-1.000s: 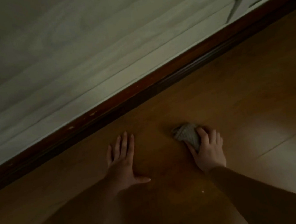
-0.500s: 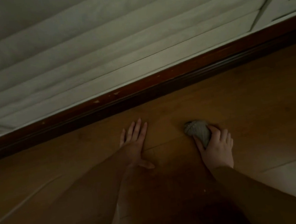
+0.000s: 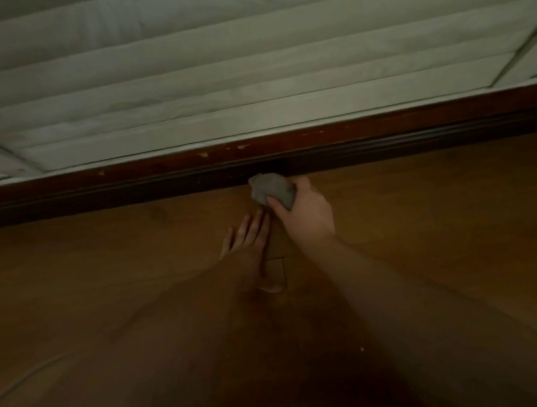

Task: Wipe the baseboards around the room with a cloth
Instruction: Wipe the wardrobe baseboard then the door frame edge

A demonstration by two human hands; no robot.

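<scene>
A dark red-brown wooden baseboard (image 3: 126, 185) runs across the view where the pale wall meets the floor. My right hand (image 3: 308, 212) grips a bunched grey cloth (image 3: 272, 188) and holds it against the lower edge of the baseboard near the middle. My left hand (image 3: 248, 248) lies flat on the wooden floor just below and left of the cloth, fingers straight and pointing toward the baseboard. The light is dim.
A white panelled wall (image 3: 247, 73) with horizontal ridges rises above the baseboard. Small pale chips (image 3: 204, 154) mark the baseboard's top edge. The brown wooden floor (image 3: 444, 218) spreads out on both sides of my arms.
My right hand lifted the cloth off the floor and carried it forward to the baseboard. The left hand stayed flat on the floor, and the view swung to face the wall squarely.
</scene>
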